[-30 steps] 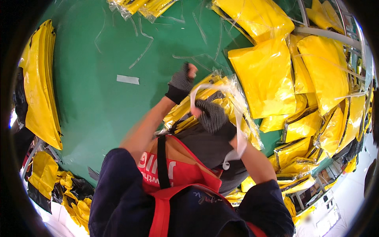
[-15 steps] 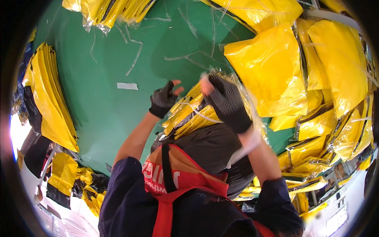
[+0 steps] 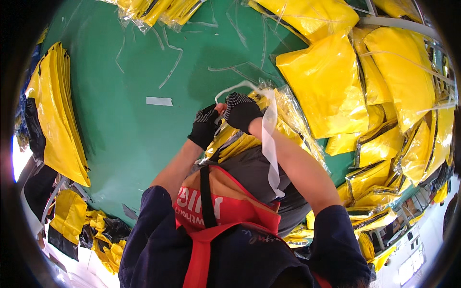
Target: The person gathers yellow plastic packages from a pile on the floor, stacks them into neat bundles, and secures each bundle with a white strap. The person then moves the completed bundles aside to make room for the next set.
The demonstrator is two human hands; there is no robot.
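Note:
A translucent white plastic strip (image 3: pixel 271 144) arches above my hands and drapes over my right forearm toward my lap. One end of it runs into the closed fingers of my right hand (image 3: pixel 242 111), which wears a black dotted fingerless glove. My left hand (image 3: pixel 205 126), gloved alike, is closed right beside it, fingertips meeting the right ones; it also seems to grip strip, though the fingers hide much of it. Under both hands lies a stack of yellow folded pieces in clear plastic bags (image 3: pixel 288 122), with dark edges, close against my body.
The green tabletop (image 3: pixel 125 139) carries loose clear strips and a short white piece of tape (image 3: pixel 159 101). A tall yellow stack (image 3: pixel 57 115) stands at the left edge. Bagged yellow packs (image 3: pixel 331 86) are heaped along the right; another bundle (image 3: pixel 163 12) lies at the far side.
My right hand has swung left and nearer, from the stack's far right side to meet my left hand. The loose strip now arches over the right hand and forearm.

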